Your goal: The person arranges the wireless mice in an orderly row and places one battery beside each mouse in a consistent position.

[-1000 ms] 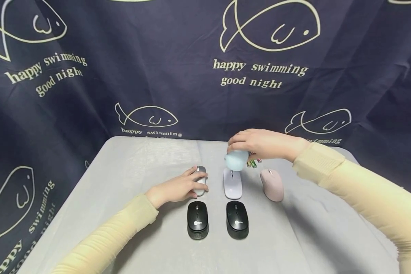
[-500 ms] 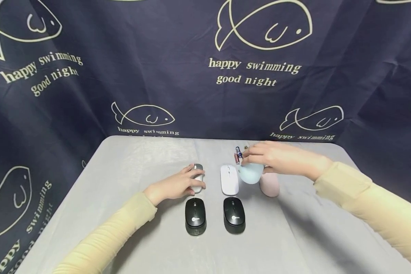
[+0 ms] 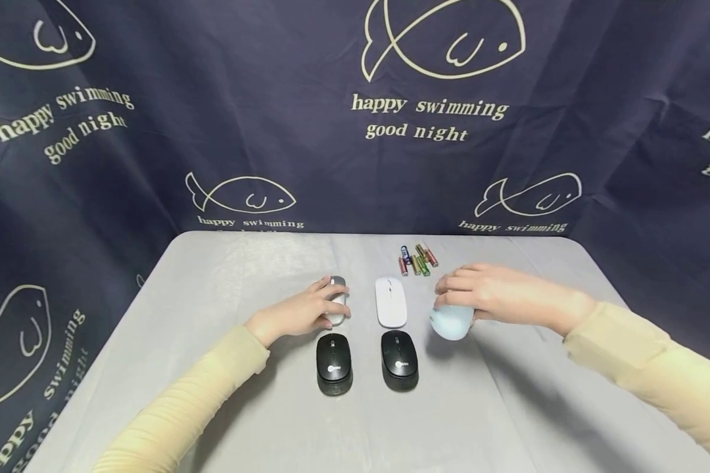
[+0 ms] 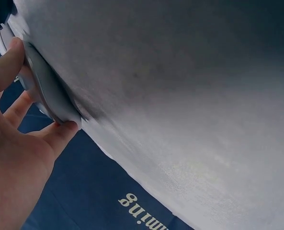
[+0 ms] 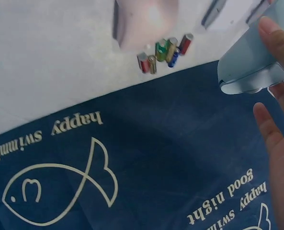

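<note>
My right hand (image 3: 488, 292) grips a light blue computer mouse (image 3: 451, 322) above the right part of the table; in the right wrist view this blue mouse (image 5: 247, 67) sits between thumb and fingers. My left hand (image 3: 296, 311) holds a grey and white mouse (image 3: 338, 299) on the table, thumb and fingers at its sides, as the left wrist view of the mouse (image 4: 53, 93) also shows. Between the hands lies a white mouse (image 3: 390, 302). A pink mouse (image 5: 146, 21) shows in the right wrist view; the head view has it hidden behind the right hand and blue mouse.
Two black mice, one at left (image 3: 334, 358) and one at right (image 3: 399, 355), lie nearer the person. Several small coloured batteries (image 3: 424, 265) are grouped near the table's back edge. A dark blue curtain (image 3: 331, 131) with fish drawings hangs behind the table (image 3: 260, 407).
My right hand has carried the blue mouse rightward and nearer the person, uncovering the batteries and covering the pink mouse in the head view. The left hand stays on the grey and white mouse.
</note>
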### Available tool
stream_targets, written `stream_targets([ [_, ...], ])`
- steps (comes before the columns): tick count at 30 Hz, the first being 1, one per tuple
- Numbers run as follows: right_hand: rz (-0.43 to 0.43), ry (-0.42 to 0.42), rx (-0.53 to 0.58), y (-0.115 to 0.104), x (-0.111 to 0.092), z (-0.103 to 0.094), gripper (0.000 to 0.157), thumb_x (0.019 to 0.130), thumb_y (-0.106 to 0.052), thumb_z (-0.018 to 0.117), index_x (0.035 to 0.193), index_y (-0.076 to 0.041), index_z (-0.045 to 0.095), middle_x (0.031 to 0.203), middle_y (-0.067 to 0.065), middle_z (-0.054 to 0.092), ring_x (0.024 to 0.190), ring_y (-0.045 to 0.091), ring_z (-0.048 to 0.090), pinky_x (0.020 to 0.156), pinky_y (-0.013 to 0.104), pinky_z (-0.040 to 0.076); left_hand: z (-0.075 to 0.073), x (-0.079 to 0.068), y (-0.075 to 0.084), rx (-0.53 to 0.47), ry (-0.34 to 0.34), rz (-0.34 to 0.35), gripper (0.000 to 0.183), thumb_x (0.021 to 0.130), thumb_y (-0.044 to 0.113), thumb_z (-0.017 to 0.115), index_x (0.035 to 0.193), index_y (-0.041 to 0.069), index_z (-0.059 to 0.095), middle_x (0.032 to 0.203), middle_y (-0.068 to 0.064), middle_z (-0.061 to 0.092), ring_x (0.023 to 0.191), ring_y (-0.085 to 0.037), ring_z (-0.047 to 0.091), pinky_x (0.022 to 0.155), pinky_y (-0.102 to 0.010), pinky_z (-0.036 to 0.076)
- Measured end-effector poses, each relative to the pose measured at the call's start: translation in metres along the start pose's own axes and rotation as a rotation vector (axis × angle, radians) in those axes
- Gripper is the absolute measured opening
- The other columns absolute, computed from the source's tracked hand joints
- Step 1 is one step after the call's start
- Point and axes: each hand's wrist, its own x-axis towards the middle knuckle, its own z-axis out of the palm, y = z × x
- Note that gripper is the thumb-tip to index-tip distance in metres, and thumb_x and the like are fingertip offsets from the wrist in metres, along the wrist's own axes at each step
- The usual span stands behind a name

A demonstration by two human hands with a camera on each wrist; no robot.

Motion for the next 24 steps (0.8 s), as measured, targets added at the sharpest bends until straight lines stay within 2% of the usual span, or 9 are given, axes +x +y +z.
stream_targets([
  [7,-0.017,0.032,-0.01,-0.016,-0.018,0.015,0.056,0.058,-0.016,0.084,0.109,-0.018,0.061,0.112,-0.001,0.062,0.105,0.017,0.058,0.085,0.037,0.052,0.0,-0.002,-0.002,-0.011,0.009,-0.005,0.037,0.082,0.018,0.071,0.119,0.02,0.065,0.141,-0.013,0.043,0.134,-0.052,0.026,0.114,-0.056,0.02],
  [13,-0.017,0.019,-0.038,-0.028,-0.033,0.028,0.05,0.064,-0.009,0.076,0.111,-0.018,0.061,0.114,0.0,0.062,0.107,0.017,0.058,0.085,0.038,0.052,-0.001,-0.002,-0.002,-0.006,0.026,0.01,0.037,0.082,0.017,0.071,0.118,0.019,0.065,0.14,-0.014,0.044,0.133,-0.051,0.028,0.114,-0.057,0.02],
  [18,-0.038,0.014,-0.053,-0.035,-0.04,0.034,0.038,0.074,-0.004,0.055,0.108,-0.018,0.061,0.113,0.0,0.062,0.105,0.017,0.058,0.086,0.038,0.051,0.0,0.0,-0.002,0.001,0.031,0.014,0.037,0.082,0.018,0.072,0.118,0.019,0.065,0.14,-0.015,0.044,0.134,-0.05,0.028,0.114,-0.056,0.02],
  [21,-0.051,0.016,-0.05,-0.038,-0.043,0.039,0.036,0.077,-0.005,0.043,0.106,-0.019,0.06,0.112,0.0,0.061,0.105,0.015,0.058,0.086,0.036,0.051,0.0,0.0,-0.001,0.001,0.031,0.014,0.037,0.082,0.018,0.071,0.119,0.018,0.065,0.14,-0.016,0.044,0.134,-0.049,0.029,0.115,-0.055,0.019],
  [24,-0.063,0.009,-0.052,-0.042,-0.046,0.043,0.037,0.077,-0.005,0.041,0.106,-0.019,0.06,0.112,-0.001,0.061,0.106,0.014,0.058,0.086,0.036,0.052,-0.001,0.001,0.001,-0.007,0.03,0.006,0.037,0.082,0.018,0.071,0.119,0.018,0.065,0.14,-0.017,0.044,0.134,-0.049,0.03,0.115,-0.055,0.019],
])
